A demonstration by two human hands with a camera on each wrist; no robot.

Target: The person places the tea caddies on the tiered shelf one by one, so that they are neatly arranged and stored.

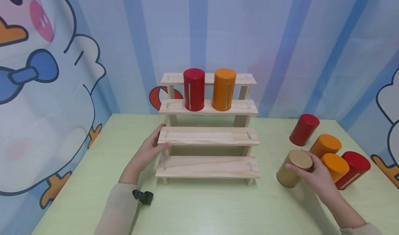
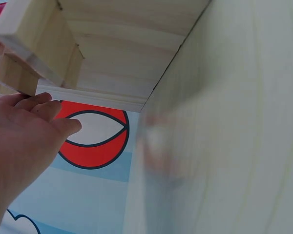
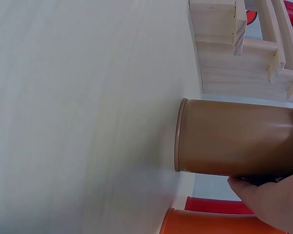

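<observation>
My right hand (image 1: 321, 176) grips a gold canister (image 1: 290, 171) near its lid, thumb on one side and fingers on the other. In the right wrist view the canister (image 3: 239, 137) lies across the picture; whether its base touches the table I cannot tell. At the left end of a four-step wooden display shelf (image 1: 209, 167), my left hand (image 1: 148, 153) holds the second plank from the bottom, thumb at its front edge and fingers behind. The left wrist view shows the left hand's fingers (image 2: 39, 105) against the wood. A red canister (image 1: 194, 91) and an orange canister (image 1: 223, 91) stand upright on the third step.
Right of the shelf, an orange canister (image 1: 325, 144), another orange canister (image 1: 336, 165) and a red canister (image 1: 355, 169) cluster beside my right hand. Farther back stands a red canister (image 1: 303, 130). A cartoon-print curtain (image 1: 274, 55) backs the pale table (image 1: 205, 210).
</observation>
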